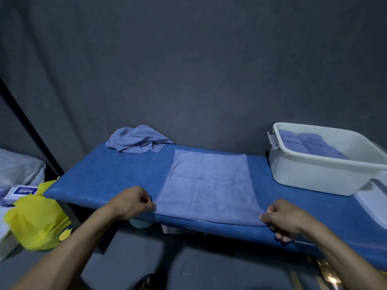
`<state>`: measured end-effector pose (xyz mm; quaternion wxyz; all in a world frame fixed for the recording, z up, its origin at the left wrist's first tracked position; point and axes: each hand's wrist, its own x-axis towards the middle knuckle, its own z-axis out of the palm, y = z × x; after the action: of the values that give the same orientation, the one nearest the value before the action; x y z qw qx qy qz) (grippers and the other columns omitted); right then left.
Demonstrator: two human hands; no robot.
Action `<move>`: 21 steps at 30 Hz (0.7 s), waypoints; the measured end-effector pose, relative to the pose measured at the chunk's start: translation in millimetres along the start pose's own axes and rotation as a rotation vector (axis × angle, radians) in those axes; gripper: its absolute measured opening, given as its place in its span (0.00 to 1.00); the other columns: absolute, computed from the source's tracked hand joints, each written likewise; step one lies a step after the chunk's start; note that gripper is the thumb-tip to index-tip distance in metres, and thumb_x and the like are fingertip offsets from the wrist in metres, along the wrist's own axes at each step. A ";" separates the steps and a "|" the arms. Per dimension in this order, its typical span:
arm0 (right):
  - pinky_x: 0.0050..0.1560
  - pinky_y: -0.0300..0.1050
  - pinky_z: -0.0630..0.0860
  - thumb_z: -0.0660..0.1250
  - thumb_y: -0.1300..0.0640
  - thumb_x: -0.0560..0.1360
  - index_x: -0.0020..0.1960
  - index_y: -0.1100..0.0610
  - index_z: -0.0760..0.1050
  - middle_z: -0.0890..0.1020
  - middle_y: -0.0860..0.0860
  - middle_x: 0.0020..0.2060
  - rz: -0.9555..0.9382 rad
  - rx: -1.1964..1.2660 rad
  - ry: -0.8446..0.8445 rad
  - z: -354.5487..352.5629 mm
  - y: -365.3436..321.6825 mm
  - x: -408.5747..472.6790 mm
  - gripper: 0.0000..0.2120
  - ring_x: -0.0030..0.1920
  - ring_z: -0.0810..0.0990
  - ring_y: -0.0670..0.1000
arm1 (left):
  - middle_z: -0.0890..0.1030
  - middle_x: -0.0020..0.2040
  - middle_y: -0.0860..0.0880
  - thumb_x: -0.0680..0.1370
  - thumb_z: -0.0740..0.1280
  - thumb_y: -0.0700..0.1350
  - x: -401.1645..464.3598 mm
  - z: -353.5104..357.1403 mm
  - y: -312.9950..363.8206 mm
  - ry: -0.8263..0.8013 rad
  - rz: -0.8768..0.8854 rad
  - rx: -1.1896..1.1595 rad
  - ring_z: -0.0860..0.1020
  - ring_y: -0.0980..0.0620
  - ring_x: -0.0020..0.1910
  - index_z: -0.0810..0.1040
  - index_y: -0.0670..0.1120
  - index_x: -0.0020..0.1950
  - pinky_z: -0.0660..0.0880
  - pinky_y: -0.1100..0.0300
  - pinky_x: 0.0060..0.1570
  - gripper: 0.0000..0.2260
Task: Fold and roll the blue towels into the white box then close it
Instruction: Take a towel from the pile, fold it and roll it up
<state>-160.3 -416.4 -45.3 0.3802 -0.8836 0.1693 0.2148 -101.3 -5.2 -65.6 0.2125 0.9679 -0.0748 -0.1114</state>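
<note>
A light blue towel (207,185) lies flat and spread on the blue padded bench (109,174). My left hand (132,203) pinches its near left corner and my right hand (287,218) pinches its near right corner at the bench's front edge. A crumpled blue towel (138,140) sits at the back left of the bench. The white box (314,174) stands open at the right end, with two rolled blue towels (303,143) inside. Its lid (374,197) seems to lie beside it at the far right, partly cut off.
A dark grey curtain (188,70) hangs right behind the bench. At the left, below bench level, sit a yellow bag (35,220), a small white and blue carton (19,192) and a pale pillow (18,166). The floor lies in front of the bench.
</note>
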 end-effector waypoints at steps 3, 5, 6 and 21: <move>0.25 0.40 0.71 0.71 0.59 0.75 0.39 0.58 0.69 0.76 0.53 0.26 -0.081 -0.087 0.039 0.7 2.3 -0.8 0.12 0.24 0.75 0.52 | 0.80 0.36 0.54 0.73 0.75 0.56 -4.7 -1.0 2.3 0.063 0.029 0.035 0.75 0.58 0.35 0.79 0.47 0.42 0.70 0.65 0.35 0.14; 0.31 0.36 0.71 0.75 0.54 0.71 0.41 0.55 0.71 0.79 0.47 0.32 -0.314 -0.267 0.168 -1.9 3.8 -0.8 0.12 0.31 0.78 0.49 | 0.79 0.37 0.54 0.70 0.78 0.57 -8.5 -3.8 4.2 0.156 0.165 -0.026 0.75 0.58 0.36 0.75 0.52 0.41 0.72 0.63 0.38 0.15; 0.35 0.34 0.70 0.76 0.50 0.70 0.43 0.50 0.71 0.79 0.44 0.37 -0.457 -0.351 0.206 -3.6 3.9 -1.5 0.13 0.36 0.78 0.46 | 0.78 0.39 0.55 0.69 0.78 0.57 -9.9 -4.9 4.5 0.166 0.276 -0.056 0.75 0.58 0.39 0.74 0.53 0.41 0.72 0.63 0.40 0.15; 0.46 0.47 0.79 0.61 0.46 0.76 0.44 0.47 0.77 0.83 0.41 0.45 -0.986 -0.854 0.385 5.9 30.6 16.8 0.09 0.47 0.82 0.47 | 0.79 0.50 0.63 0.81 0.62 0.56 -10.2 7.8 -3.3 0.202 0.581 0.007 0.75 0.60 0.50 0.78 0.57 0.52 0.73 0.60 0.52 0.06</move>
<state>-161.6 -434.2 -75.8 0.0146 -0.9525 -0.2885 -0.0966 -112.8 -3.3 -72.0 0.2382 0.9130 -0.3274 0.0509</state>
